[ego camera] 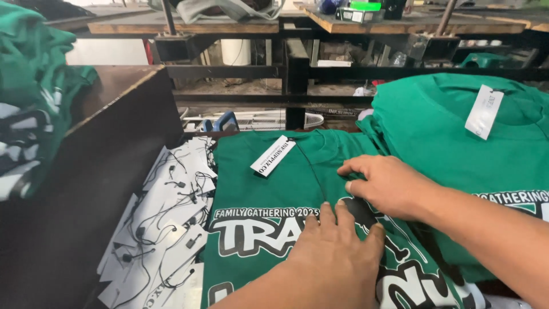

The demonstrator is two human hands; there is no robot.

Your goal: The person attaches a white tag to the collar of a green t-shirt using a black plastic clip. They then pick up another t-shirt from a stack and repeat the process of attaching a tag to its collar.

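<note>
A folded green T-shirt [269,189] with white and black printed lettering lies flat in front of me. A white paper tag [273,155] on a thin black string rests near its collar. My left hand [337,252] presses flat on the printed chest, fingers together. My right hand [389,183] lies on the shirt just beyond it, fingers curled at the fabric near the string. Neither hand holds anything clear of the shirt.
A heap of white tags with black strings [166,229] lies to the left of the shirt. A stack of green shirts [457,131] with a white tag [484,111] sits at the right. A dark wooden block [86,171] rises at the left, with more green shirts [28,86] on it.
</note>
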